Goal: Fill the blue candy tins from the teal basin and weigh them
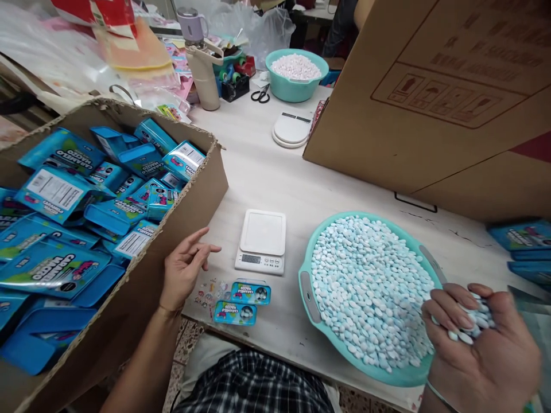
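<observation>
My right hand (482, 338) is curled palm up around a handful of pale blue and white candies (472, 319), above the right edge of a turquoise basin (306, 264). Many more of these small candies (370, 287) fill the basin. Holding nothing, my left hand (188, 267) hovers beside the cardboard box with its fingers apart, the index finger reaching toward a small white digital scale (262, 232). In front of that scale lie two small blue candy packs (250, 293) with printed labels. Small stickers (210, 295) are scattered to their left.
A cardboard box (217, 172) full of blue candy cartons (69, 195) stands at left. A large carton (430, 115) blocks the back right. Farther back are another white scale (293, 127), scissors (260, 94), a second turquoise basin (295, 89) and a beige tumbler (202, 77).
</observation>
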The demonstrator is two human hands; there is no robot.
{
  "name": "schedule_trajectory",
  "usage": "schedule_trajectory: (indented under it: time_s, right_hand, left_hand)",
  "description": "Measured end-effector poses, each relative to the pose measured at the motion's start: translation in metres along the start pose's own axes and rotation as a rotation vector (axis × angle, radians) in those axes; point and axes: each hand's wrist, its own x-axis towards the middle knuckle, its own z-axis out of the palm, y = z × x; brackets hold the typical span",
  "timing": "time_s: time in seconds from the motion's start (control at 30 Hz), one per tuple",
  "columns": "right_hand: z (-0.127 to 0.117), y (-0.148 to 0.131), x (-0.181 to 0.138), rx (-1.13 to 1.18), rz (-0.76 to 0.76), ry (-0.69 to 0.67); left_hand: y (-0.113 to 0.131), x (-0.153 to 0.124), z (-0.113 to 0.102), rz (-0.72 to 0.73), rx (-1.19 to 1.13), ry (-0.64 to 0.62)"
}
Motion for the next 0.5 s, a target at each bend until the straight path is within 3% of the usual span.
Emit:
schedule_trajectory:
  time_s: [0.17,0.5]
  right_hand:
    - [-0.001,0.001,0.002,0.009,0.005,0.008]
    - [0.009,0.004,0.004,0.014,0.038,0.050]
  left_hand:
    - [-0.014,-0.024,-0.012,-0.055,0.086,0.017]
    - [-0.033,-0.058,-0.009,0.001,0.175,-0.309]
